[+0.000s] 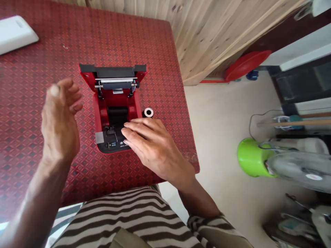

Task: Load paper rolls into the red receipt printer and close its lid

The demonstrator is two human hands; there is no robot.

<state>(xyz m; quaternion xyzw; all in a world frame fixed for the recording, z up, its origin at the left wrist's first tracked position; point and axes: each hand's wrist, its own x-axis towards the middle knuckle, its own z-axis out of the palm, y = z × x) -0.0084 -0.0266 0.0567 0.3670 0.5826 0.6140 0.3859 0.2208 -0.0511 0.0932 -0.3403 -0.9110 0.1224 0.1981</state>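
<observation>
A red and black label printer [96, 110] lies on the table with its lid [113, 72] raised, showing a roller under the lid. Inside its bay sits a black roll [118, 112]. My right hand [152, 144] rests on the black front panel, fingers stretched out and together, covering the panel's right part. A greyish translucent strip [99, 137] sticks out at the panel's left side. To the left of the printer, my left hand [60, 120] is raised in the air, holding nothing, fingers loosely apart. A small roll with a white ring-shaped end [148, 112] stands by the printer's right side, partly hidden.
The table [165, 58] has a red patterned cover and ends on the right. A white box-like object [17, 34] lies at its far left. Beyond are a wooden wall [207, 31], a green stool [249, 156] and a fan [302, 168] on the floor.
</observation>
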